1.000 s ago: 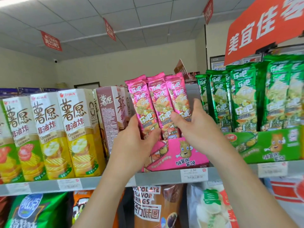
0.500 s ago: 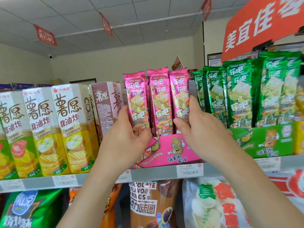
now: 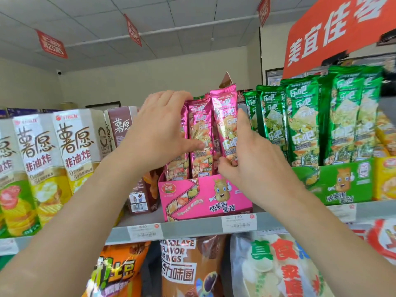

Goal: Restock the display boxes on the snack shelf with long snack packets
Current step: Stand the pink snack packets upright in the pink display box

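Before me, three long pink snack packets (image 3: 200,133) stand upright in the open-topped pink display box (image 3: 205,196) on the shelf (image 3: 192,228); the rightmost sits higher, slightly tilted.

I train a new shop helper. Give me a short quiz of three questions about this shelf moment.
1. True or false: the left hand and the right hand both touch the pink packets.
2. The pink packets stand in: A) the pink display box; B) a blue basket; C) a white bucket.
3. Fill in: the green packets stand to the ____ of the pink display box.
Key: 1 true; 2 A; 3 right.
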### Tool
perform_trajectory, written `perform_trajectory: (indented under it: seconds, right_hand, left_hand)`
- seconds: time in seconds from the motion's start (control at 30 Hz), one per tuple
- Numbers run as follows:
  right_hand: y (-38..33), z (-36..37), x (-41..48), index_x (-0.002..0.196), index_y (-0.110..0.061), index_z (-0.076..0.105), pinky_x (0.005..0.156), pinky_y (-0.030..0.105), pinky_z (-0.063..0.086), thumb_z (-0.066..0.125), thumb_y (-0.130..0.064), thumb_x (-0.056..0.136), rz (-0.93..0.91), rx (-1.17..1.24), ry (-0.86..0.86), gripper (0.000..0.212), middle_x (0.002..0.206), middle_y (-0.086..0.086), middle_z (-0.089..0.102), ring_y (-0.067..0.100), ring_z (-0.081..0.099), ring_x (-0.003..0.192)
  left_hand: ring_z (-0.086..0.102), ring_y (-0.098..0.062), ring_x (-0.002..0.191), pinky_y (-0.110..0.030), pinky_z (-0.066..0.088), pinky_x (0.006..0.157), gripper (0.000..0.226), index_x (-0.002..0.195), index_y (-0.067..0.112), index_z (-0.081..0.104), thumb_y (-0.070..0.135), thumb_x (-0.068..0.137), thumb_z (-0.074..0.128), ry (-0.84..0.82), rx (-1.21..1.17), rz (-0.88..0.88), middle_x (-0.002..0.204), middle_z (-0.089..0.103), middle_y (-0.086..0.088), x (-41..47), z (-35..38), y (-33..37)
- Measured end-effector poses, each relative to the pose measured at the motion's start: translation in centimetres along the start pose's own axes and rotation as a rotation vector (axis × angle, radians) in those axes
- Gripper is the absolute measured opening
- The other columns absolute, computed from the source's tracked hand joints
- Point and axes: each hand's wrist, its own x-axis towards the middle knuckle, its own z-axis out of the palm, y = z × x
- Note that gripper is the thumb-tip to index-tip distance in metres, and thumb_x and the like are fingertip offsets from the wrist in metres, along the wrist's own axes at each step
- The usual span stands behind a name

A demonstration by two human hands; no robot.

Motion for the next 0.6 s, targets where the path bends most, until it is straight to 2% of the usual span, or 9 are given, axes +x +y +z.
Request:
perform_trajectory:
  seconds: [0.07, 0.2, 0.3, 0.4, 0.43, 0.5, 0.57, 0.6]
  right_hand:
    - [0.0, 0.2, -0.2, 0.152, -0.009, 0.005, 0.045, 0.031, 0.030, 0.058, -0.035, 0.091, -0.016, -0.029, 0.007, 0.085, 0.075, -0.002, 0.052, 0.019, 0.051, 0.056]
    - [0.3, 0.2, 0.1, 0.154, -0.011, 0.000, 0.038, 0.023, 0.027, 0.057, -0.038, 0.093, -0.016, 0.004, -0.070, 0.087, 0.058, -0.008, 0.045, 0.006, 0.043, 0.046]
    - [0.2, 0.1, -0.2, 0.154, -0.010, -0.006, 0.037, 0.020, 0.024, 0.053, -0.044, 0.096, -0.044, -0.035, -0.062, 0.089, 0.057, -0.009, 0.045, 0.004, 0.042, 0.044]
    - [0.0, 0.4, -0.8, 0.154, -0.009, -0.004, 0.039, 0.021, 0.021, 0.046, -0.048, 0.098, -0.070, -0.065, -0.020, 0.084, 0.062, -0.011, 0.039, 0.003, 0.035, 0.047]
    - [0.1, 0.6, -0.9, 0.154, -0.008, -0.001, 0.040, 0.021, 0.020, 0.043, -0.049, 0.098, -0.072, -0.074, -0.009, 0.082, 0.063, -0.011, 0.036, 0.003, 0.034, 0.048]
    - [0.3, 0.7, -1.1, 0.154, -0.006, 0.005, 0.042, 0.021, 0.021, 0.038, -0.050, 0.099, -0.072, -0.112, -0.010, 0.077, 0.066, -0.011, 0.037, 0.009, 0.040, 0.052]
    - [0.4, 0.4, -1.6, 0.152, -0.004, 0.021, 0.051, 0.024, 0.035, 0.035, -0.046, 0.101, -0.089, -0.178, 0.001, 0.068, 0.078, -0.005, 0.051, 0.018, 0.055, 0.069]
    - [0.6, 0.0, -2.0, 0.146, -0.003, 0.036, 0.058, 0.029, 0.042, 0.038, -0.042, 0.101, -0.102, -0.205, 0.043, 0.060, 0.086, 0.000, 0.059, 0.022, 0.061, 0.079]
  left_hand:
    - [0.035, -0.018, 0.126, -0.023, 0.024, 0.099, 0.094, 0.138, 0.017, 0.043, 0.049, 0.060, 0.085, 0.002, -0.066, 0.023, 0.134, 0.048, -0.001, -0.2, 0.1, -0.4]
    - [0.035, -0.017, 0.127, -0.027, 0.028, 0.102, 0.094, 0.138, 0.019, 0.041, 0.051, 0.060, 0.084, -0.070, -0.080, 0.058, 0.135, 0.047, 0.000, 0.0, -0.2, -1.4]
    - [0.037, -0.016, 0.131, -0.029, 0.029, 0.106, 0.097, 0.144, 0.022, 0.036, 0.071, 0.065, 0.066, -0.058, -0.105, 0.050, 0.142, 0.046, 0.003, 0.7, -1.0, -1.4]
    - [0.039, -0.019, 0.136, -0.035, 0.032, 0.106, 0.083, 0.150, 0.023, 0.029, 0.067, 0.084, 0.052, 0.010, -0.039, 0.085, 0.149, 0.045, 0.002, 2.3, -1.2, -0.2]
    - [0.042, -0.021, 0.135, -0.039, 0.036, 0.105, 0.079, 0.150, 0.024, 0.029, 0.065, 0.087, 0.050, -0.013, 0.018, 0.096, 0.148, 0.047, 0.002, 2.8, -1.1, 0.3]
    - [0.054, -0.024, 0.123, -0.040, 0.046, 0.094, 0.066, 0.146, 0.029, 0.037, 0.062, 0.090, 0.051, -0.098, 0.084, 0.113, 0.136, 0.058, 0.003, 3.6, -0.8, 0.9]
    - [0.060, -0.025, 0.112, -0.037, 0.048, 0.085, 0.054, 0.140, 0.029, 0.045, 0.053, 0.092, 0.056, -0.135, 0.052, 0.136, 0.124, 0.064, 0.004, 3.8, -0.7, 1.2]
    - [0.059, -0.026, 0.113, -0.037, 0.047, 0.087, 0.053, 0.139, 0.027, 0.046, 0.048, 0.092, 0.060, -0.123, 0.045, 0.147, 0.125, 0.064, 0.002, 3.6, -0.7, 1.2]
